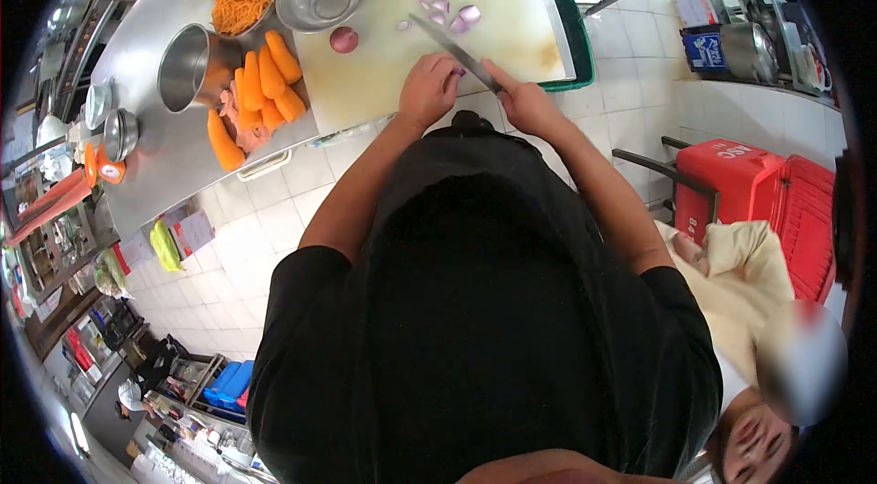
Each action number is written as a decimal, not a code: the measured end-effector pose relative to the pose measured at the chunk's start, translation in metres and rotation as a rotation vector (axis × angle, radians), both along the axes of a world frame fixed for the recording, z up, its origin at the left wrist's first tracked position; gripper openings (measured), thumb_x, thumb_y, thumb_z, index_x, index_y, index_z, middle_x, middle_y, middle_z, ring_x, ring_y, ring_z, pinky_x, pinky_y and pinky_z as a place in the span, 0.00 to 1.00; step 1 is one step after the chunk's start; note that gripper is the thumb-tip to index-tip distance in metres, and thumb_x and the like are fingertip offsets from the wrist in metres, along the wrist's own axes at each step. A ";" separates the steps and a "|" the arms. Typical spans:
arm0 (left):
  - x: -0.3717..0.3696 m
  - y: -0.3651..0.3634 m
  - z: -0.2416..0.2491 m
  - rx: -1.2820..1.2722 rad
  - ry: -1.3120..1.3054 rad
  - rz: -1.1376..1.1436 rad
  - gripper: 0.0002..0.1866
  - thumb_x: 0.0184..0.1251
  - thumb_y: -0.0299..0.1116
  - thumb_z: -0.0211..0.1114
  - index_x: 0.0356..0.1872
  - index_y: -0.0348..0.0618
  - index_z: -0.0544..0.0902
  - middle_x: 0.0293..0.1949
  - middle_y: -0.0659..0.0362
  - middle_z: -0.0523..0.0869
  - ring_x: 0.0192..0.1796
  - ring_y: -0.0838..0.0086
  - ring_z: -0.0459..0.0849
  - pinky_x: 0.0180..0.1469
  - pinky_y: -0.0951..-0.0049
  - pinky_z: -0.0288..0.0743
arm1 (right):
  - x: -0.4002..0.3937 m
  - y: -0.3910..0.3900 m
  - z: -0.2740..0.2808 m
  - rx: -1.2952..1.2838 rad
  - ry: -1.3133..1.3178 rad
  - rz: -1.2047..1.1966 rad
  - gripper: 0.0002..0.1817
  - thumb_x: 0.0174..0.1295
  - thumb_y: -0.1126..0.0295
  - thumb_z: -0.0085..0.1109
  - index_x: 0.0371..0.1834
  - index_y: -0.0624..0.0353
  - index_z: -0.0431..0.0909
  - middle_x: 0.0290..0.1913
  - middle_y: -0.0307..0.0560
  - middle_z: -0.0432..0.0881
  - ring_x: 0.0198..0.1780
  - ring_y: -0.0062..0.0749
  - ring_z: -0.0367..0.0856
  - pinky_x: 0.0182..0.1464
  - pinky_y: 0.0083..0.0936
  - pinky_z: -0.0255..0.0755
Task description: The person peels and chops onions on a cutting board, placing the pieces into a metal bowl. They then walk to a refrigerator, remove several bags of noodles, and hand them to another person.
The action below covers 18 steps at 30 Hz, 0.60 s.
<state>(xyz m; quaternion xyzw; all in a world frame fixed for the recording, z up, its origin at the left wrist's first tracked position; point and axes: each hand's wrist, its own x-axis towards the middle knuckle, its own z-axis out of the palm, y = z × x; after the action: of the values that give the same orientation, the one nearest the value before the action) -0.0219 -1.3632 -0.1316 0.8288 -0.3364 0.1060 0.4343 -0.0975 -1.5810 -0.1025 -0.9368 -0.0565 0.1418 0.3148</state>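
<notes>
My right hand [528,108] is closed around the handle of a kitchen knife [445,41], its blade pointing up and left over the white cutting board [365,91]. Beside the blade, my left hand [427,91] is closed, with a small purple bit of red onion [459,72] showing at its fingertips; the rest is hidden by the fingers. Several cut onion pieces [468,15] lie on the board beyond the knife tip. A whole red onion [343,40] rests farther left on the board.
Left of the board are peeled carrots [270,73], shredded carrot [244,2], a steel bowl [290,7] and a deep steel pot [174,73]. A green bin [585,50] stands under the board's right edge. Another person [731,288] is at right, near a red bin [722,173].
</notes>
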 end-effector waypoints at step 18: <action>0.016 -0.009 0.006 0.074 0.341 0.170 0.06 0.60 0.31 0.69 0.37 0.44 0.83 0.34 0.53 0.82 0.37 0.58 0.83 0.40 0.60 0.77 | 0.002 -0.009 0.047 -0.116 0.125 0.004 0.38 0.70 0.73 0.48 0.81 0.30 0.50 0.38 0.70 0.83 0.40 0.67 0.82 0.45 0.57 0.73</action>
<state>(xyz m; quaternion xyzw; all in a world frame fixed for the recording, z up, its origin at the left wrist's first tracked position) -0.0056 -1.3721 -0.1255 0.8756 -0.1904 -0.0118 0.4438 -0.0956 -1.5899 -0.0557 -0.9427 -0.0303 0.2037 0.2625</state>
